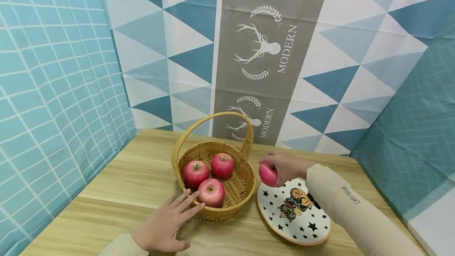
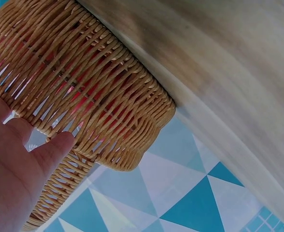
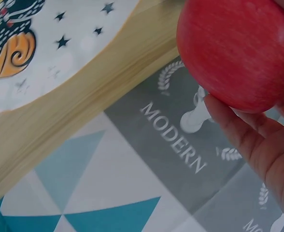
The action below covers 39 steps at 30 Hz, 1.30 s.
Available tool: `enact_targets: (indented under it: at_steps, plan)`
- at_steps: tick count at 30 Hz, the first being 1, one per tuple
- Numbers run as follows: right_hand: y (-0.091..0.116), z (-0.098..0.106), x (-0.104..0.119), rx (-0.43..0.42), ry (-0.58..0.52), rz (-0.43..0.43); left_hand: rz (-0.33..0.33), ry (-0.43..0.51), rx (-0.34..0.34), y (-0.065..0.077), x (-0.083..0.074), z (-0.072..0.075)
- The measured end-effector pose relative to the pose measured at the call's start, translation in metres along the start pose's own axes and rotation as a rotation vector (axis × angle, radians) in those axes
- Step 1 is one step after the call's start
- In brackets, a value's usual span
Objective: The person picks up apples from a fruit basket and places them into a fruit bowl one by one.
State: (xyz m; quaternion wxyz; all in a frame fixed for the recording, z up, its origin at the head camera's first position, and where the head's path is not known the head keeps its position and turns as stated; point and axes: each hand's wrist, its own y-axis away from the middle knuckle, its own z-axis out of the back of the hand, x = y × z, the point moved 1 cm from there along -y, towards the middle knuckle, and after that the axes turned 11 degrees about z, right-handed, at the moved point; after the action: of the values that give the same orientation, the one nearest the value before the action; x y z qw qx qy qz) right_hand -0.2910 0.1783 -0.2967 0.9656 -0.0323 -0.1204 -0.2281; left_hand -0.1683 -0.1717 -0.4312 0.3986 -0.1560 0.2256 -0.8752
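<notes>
A red apple (image 1: 268, 174) is gripped by my right hand (image 1: 286, 168), raised over the back edge of the round plate; the right wrist view shows the same apple (image 3: 238, 53) large, with fingers (image 3: 243, 130) against it. My left hand (image 1: 170, 220) rests its fingers on the front left rim of a wicker basket (image 1: 239, 187) with a tall arched handle. Inside the basket lie three apples: one at left (image 1: 196, 173), one at back (image 1: 222, 165) and one at front (image 1: 211, 192). In the left wrist view, fingertips touch the basket's woven side (image 2: 84, 82).
The white plate (image 1: 302, 228), printed with stars and a cartoon figure, lies on the wooden table (image 1: 117, 192) right of the basket. Patterned cloth walls (image 1: 192, 50) stand behind the table and at both sides. A white surface (image 1: 435, 216) shows at the far right.
</notes>
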Motion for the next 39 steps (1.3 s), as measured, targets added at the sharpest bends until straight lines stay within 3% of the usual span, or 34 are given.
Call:
enact_targets:
  at_steps: [9, 19, 27, 39]
  plan:
    - [0.028, 0.004, -0.011, 0.013, 0.058, -0.02, 0.009, 0.001, 0.006, 0.0, 0.0, 0.001]
    - [0.049, 0.009, -0.013, 0.067, 0.031, -0.088, 0.021, -0.011, -0.009, 0.006, -0.003, 0.002]
    - [0.066, 0.016, -0.02, 0.054, 0.052, -0.098, 0.018, -0.016, -0.003, 0.001, -0.001, 0.007]
    - [0.093, 0.004, -0.033, 0.086, -0.008, -0.312, 0.024, -0.011, 0.074, -0.005, -0.002, 0.012]
